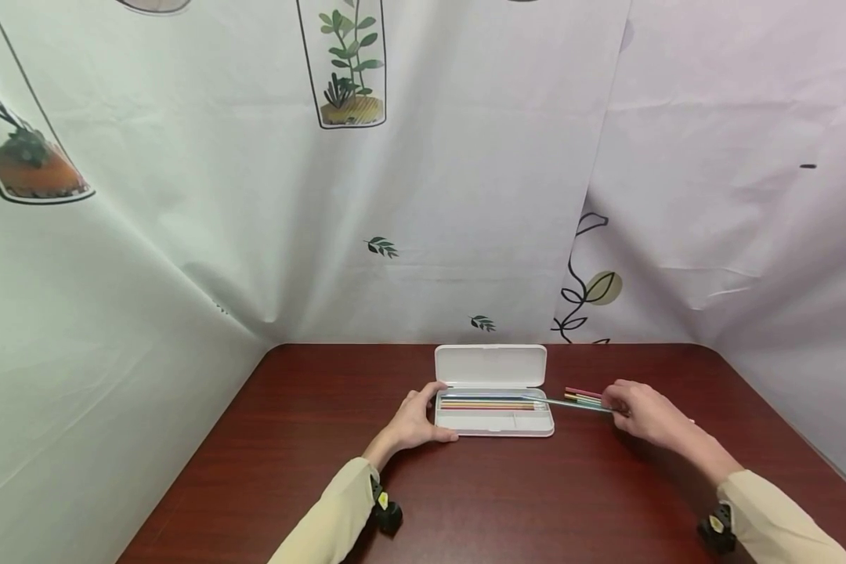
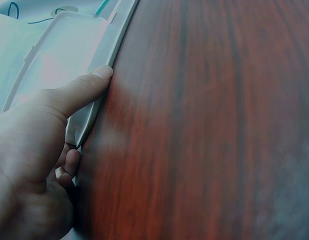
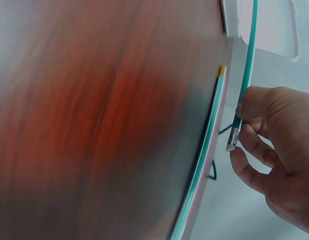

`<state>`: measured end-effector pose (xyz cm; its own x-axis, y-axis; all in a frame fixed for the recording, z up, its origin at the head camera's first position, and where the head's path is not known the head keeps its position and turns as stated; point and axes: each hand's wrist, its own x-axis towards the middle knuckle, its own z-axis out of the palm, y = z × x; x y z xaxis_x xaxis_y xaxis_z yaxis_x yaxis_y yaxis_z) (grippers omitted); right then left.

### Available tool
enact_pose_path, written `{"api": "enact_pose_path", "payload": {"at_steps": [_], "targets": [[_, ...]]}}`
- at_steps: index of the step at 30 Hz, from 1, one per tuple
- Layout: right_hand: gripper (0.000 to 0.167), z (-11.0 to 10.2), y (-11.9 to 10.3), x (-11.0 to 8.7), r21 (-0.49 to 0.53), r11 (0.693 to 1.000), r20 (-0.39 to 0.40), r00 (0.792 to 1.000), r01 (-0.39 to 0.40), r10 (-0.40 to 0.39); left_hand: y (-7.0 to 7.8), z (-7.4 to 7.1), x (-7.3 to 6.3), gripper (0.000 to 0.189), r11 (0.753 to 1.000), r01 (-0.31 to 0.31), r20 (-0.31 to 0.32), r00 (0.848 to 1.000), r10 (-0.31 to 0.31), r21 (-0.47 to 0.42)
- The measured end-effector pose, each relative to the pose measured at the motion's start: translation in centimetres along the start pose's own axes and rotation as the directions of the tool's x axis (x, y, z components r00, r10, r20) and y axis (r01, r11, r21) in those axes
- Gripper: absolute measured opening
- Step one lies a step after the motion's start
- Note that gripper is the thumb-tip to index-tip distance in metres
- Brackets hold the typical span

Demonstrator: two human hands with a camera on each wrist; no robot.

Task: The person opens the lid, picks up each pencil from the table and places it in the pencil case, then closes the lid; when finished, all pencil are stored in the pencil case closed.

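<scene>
A white pencil case lies with its lid raised at the back, several coloured pencils in its rear compartment. My left hand grips the case's left end, its thumb along the front edge. With thumb and fingers, my right hand pinches a teal pencil near its eraser end. That pencil slants leftward, its far end over the case's rear compartment; whether it touches the other pencils I cannot tell. Loose pencils lie on the table beneath the right hand, partly hidden in the head view.
The dark red wooden table ends at the back against a pale cloth printed with plants. More cloth hangs along both sides. A small divider splits the case's front compartment.
</scene>
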<state>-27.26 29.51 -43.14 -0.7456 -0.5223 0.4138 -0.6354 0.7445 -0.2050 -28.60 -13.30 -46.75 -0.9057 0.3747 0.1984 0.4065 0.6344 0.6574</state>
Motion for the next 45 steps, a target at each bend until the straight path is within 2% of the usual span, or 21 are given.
{"api": "enact_pose_path", "payload": {"at_steps": [7,13,21,28,37,45], "targets": [[0.026,0.7,-1.3,1.9,0.014,1.000,0.027,1.000,0.000,0.000,-0.1,0.0,0.1,0.087,1.000,-0.001,-0.006,1.000,0.001,-0.001],[0.026,1.2,-2.2,3.1,0.033,0.999,0.032,0.999,0.029,-0.031,0.0,0.0,0.1,0.087,1.000,-0.006,-0.003,1.000,0.006,-0.006],[0.027,2.1,-3.3,4.4,0.054,0.996,0.010,0.997,0.070,-0.071,0.0,0.0,0.1,0.087,1.000,0.001,-0.001,1.000,-0.001,-0.003],[0.024,2.9,-4.3,5.6,0.059,0.997,0.038,0.998,0.056,-0.058,0.0,-0.1,0.1,0.087,1.000,-0.007,-0.005,1.000,0.007,-0.002],[0.023,3.8,-5.4,6.9,0.079,0.994,0.080,0.993,0.076,-0.082,-0.2,0.0,0.0,0.086,1.000,-0.014,-0.003,1.000,0.014,0.003],[0.022,4.7,-6.2,7.8,0.088,0.991,0.077,0.991,0.105,-0.112,-0.1,0.0,0.0,0.086,1.000,0.003,-0.005,1.000,-0.003,0.000]]}}
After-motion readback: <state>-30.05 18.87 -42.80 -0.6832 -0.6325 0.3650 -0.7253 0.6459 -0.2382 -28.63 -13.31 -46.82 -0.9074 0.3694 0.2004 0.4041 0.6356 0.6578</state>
